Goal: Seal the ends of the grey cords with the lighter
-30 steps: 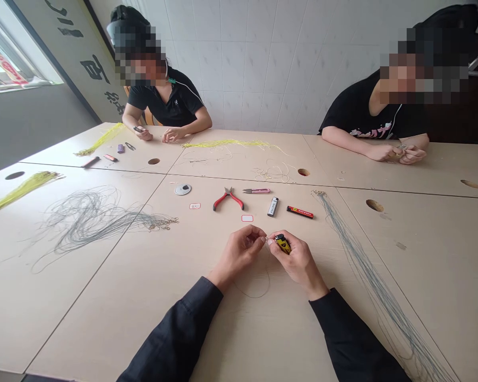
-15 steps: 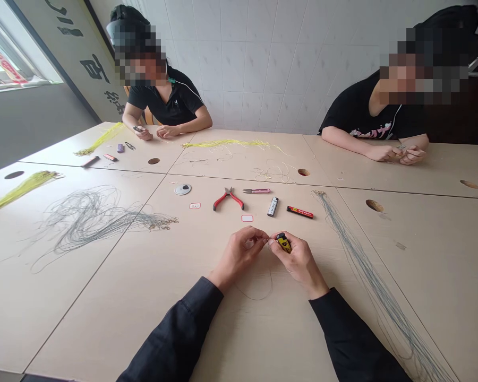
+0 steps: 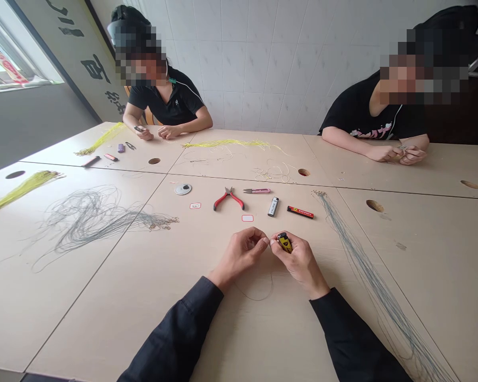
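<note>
My left hand [image 3: 247,250] is closed, its thumb and forefinger pinched on a thin grey cord [image 3: 271,284] that loops down below the hands. My right hand [image 3: 297,261] is closed around a yellow and black lighter [image 3: 285,242], its fingertips meeting those of my left hand. Whatever small part lies between the fingertips is hidden. Just beyond the hands are red-handled pliers [image 3: 229,198], pink thread snips [image 3: 257,191], a white lighter [image 3: 273,207] and a red lighter [image 3: 300,212].
Grey cords lie in a tangled bundle [image 3: 91,223] at left and a long straight bundle [image 3: 358,265] at right. Yellow cords [image 3: 24,191] lie far left. Two co-workers sit across the table [image 3: 115,313], which has round holes [image 3: 374,205] in its top.
Hardly anything differs. My fingertips shift very slightly, and the lighter in my right hand stays in place.
</note>
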